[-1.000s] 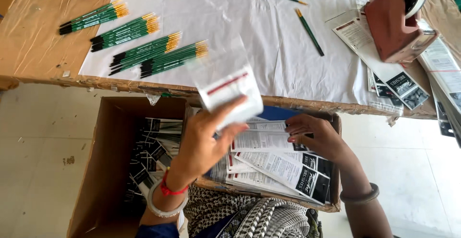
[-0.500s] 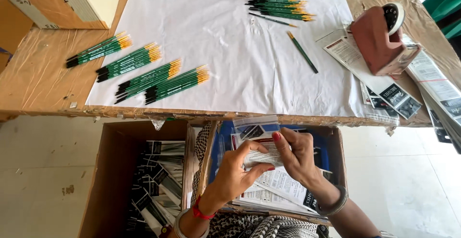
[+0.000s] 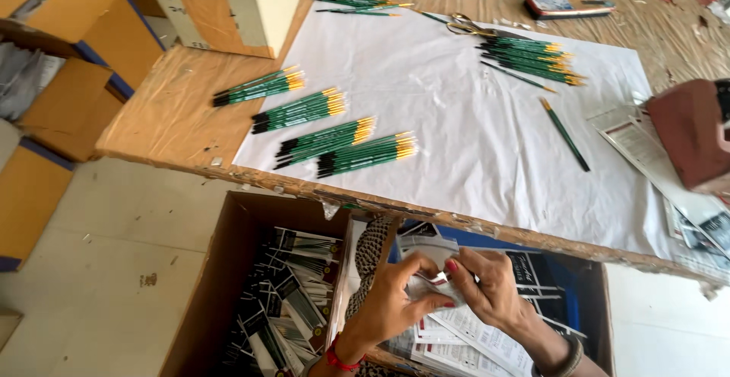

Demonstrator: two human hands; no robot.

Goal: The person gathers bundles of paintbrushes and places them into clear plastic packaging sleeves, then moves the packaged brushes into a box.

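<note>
Pinching a small clear plastic sleeve with a white printed card (image 3: 435, 284) between both hands, low over the open brown cardboard box (image 3: 228, 270) under the table edge. Left hand (image 3: 388, 305), red bangle at the wrist, is clamped on the sleeve's lower left side, thumb over fingers. Right hand (image 3: 490, 286), red-painted nails, is closed on its upper right edge, fingertips working at what looks like the mouth. The sleeve sits just above a stack of white printed leaflets (image 3: 471, 343) in the box; packed dark sleeves (image 3: 281, 308) fill the left compartment.

On the table, a white paper sheet (image 3: 456, 95) carries four bundles of green-handled paintbrushes with yellow ferrules (image 3: 327, 137), a bigger pile (image 3: 532, 57) far right, one loose brush (image 3: 565, 135). Scissors (image 3: 464, 25) lie beyond, and a red-brown tape dispenser (image 3: 688, 133) sits at the right edge.

Judgement: to do this well, hold the sleeve flat, grip only the edges, spread the mouth with the right fingertips and keep the card from creasing.
</note>
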